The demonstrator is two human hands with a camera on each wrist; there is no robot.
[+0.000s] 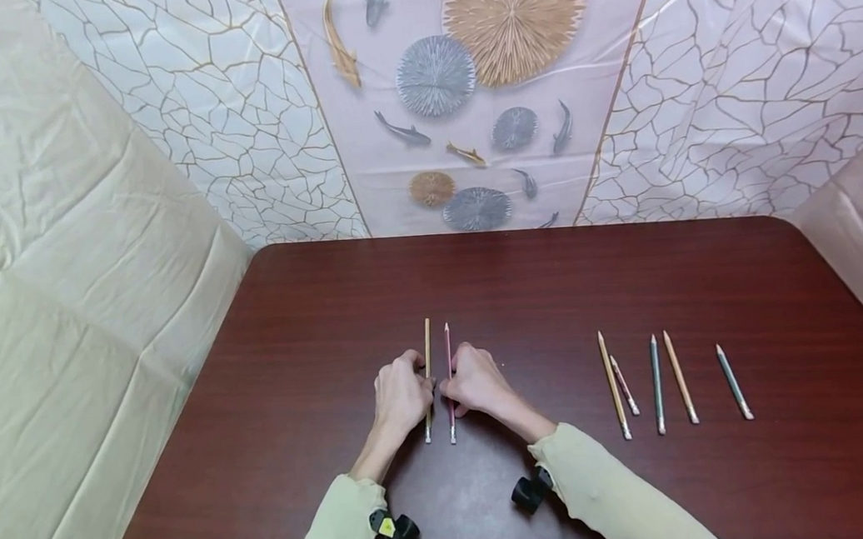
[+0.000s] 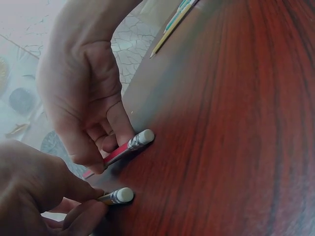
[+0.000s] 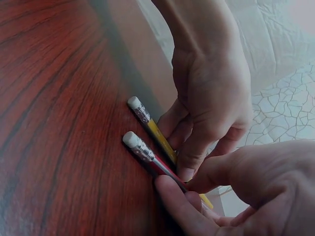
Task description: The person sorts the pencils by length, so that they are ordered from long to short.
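Observation:
On the table, my left hand (image 1: pixel 401 395) pinches a yellow pencil (image 1: pixel 427 341) between thumb and fingers. Close beside it, my right hand (image 1: pixel 478 379) pinches a red pencil (image 1: pixel 448 348). The two pencils lie side by side with a narrow gap, white eraser ends toward me. In the left wrist view the red pencil's eraser (image 2: pixel 145 136) and the yellow pencil's eraser (image 2: pixel 125 195) both touch or nearly touch the wood. From the right wrist view, the yellow pencil (image 3: pixel 160 139) lies beyond the red one (image 3: pixel 162 168), with fingers of both hands around them.
To the right lie several loose pencils: a long yellow pencil (image 1: pixel 611 382), a short pencil (image 1: pixel 624 385), a teal pencil (image 1: pixel 657 383), a light-coloured pencil (image 1: pixel 680 376) and a shorter teal pencil (image 1: pixel 733 380). A patterned curtain (image 1: pixel 467 133) hangs behind the brown table (image 1: pixel 313 294).

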